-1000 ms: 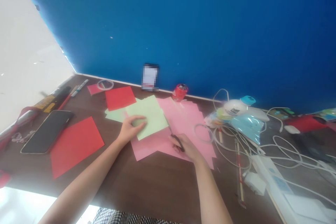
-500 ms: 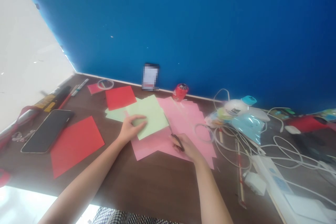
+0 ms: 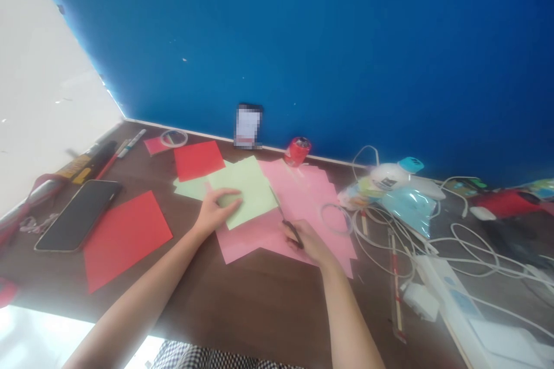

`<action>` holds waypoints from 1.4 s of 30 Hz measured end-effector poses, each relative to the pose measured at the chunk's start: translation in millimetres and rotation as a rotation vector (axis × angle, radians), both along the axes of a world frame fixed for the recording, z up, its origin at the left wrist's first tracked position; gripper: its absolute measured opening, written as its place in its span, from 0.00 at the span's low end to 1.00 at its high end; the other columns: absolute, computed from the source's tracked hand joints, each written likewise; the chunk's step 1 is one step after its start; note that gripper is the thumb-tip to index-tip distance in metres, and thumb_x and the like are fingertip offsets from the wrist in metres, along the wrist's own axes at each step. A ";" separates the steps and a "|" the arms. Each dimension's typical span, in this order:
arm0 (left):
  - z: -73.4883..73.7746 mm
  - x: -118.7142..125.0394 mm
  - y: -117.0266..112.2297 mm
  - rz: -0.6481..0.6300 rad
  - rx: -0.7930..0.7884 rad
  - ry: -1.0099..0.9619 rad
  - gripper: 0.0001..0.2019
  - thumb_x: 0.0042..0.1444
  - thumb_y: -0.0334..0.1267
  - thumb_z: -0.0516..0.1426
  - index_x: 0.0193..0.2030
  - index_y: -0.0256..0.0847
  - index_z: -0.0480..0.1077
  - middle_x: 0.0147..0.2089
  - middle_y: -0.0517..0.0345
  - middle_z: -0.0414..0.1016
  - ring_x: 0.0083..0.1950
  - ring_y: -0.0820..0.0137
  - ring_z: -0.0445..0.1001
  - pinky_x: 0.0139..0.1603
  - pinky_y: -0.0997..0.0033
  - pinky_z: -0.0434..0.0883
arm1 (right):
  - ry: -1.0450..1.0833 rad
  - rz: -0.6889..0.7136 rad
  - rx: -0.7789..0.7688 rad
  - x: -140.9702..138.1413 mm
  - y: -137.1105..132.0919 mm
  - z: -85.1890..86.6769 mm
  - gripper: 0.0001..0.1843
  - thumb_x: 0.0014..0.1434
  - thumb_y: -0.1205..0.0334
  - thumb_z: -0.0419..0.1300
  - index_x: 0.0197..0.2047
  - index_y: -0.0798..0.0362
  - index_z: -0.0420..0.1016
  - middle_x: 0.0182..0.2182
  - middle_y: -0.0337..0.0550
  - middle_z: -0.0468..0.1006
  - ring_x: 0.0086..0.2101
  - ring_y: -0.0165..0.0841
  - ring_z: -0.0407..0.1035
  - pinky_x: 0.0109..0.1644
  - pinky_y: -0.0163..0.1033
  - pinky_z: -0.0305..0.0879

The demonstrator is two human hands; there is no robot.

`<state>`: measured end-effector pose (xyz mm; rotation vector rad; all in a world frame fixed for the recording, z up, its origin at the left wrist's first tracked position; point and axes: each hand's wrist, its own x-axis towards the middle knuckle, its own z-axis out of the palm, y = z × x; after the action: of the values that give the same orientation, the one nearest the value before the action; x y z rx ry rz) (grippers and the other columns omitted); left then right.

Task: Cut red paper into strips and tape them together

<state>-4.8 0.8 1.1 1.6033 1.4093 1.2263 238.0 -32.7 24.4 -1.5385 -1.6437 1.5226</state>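
Observation:
A light green sheet of paper (image 3: 251, 184) lies tilted over pink sheets of paper (image 3: 305, 196). My left hand (image 3: 219, 207) rests on the green sheet's left part, its thumb and fingers stretched out and apart. Scissors with black handles (image 3: 294, 235) are in my right hand (image 3: 305, 239), whose fingers are closed around them. Their blades point up and left, along the green sheet's right edge; motion blur hides whether they are apart. More pale green paper (image 3: 190, 187) sticks out to the left, under the top sheet.
Red sheets (image 3: 127, 239) and a dark phone (image 3: 78, 216) lie left. A red can-like object (image 3: 297, 151) and a propped device (image 3: 248, 125) stand by the blue wall (image 3: 277, 40). White cables (image 3: 389, 242), a blue packet (image 3: 409, 207) and a power strip (image 3: 450, 288) crowd the right.
Almost nothing differs. Both hands, the scissors and the green sheet keep their places.

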 end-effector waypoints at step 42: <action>-1.9 -1.1 1.9 0.000 -0.021 -0.026 0.10 0.46 0.41 0.59 0.35 0.42 0.74 0.41 0.54 0.77 0.44 0.62 0.74 0.48 0.62 0.70 | 0.077 -0.001 -0.066 1.3 0.6 2.4 0.23 0.51 0.47 0.57 0.18 0.52 0.51 0.13 0.30 0.54 0.16 0.22 0.47 0.22 0.33 0.42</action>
<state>-5.9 2.7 -0.8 1.5679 1.4016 1.2244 239.3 -32.1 26.8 -1.4940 -1.5648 1.6299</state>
